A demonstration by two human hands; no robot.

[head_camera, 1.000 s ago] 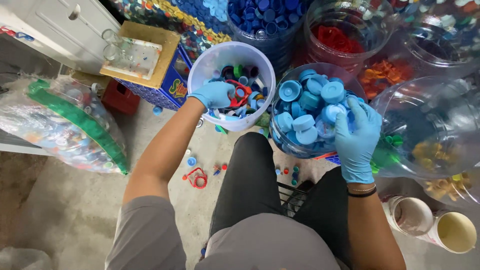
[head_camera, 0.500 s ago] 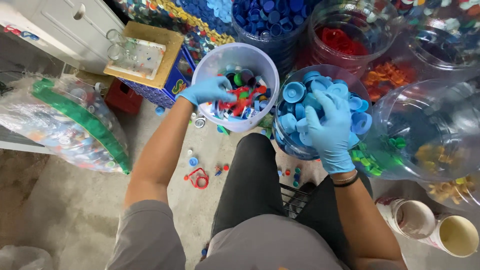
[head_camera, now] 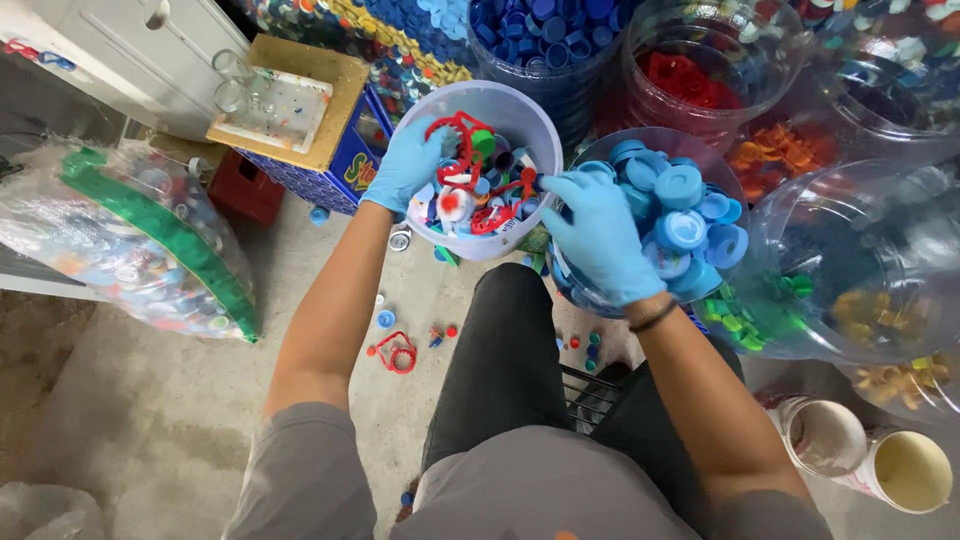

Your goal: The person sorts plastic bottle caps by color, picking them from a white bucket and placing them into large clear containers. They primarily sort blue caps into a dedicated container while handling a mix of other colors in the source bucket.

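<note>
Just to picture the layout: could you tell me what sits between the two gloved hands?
In the head view, mixed bottle caps in the white bucket lie between left hand and right hand.

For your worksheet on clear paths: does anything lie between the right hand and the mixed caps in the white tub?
Nothing visible does. The right hand reaches over the white tub rim, fingertips at the mixed caps. The left hand grips the far rim, off to the side.

We have a single view, worn on our head, looking steeply down and slightly forward over our lap and arms to the floor. It sits close, the tubs filling the upper frame within arm's reach.
</note>
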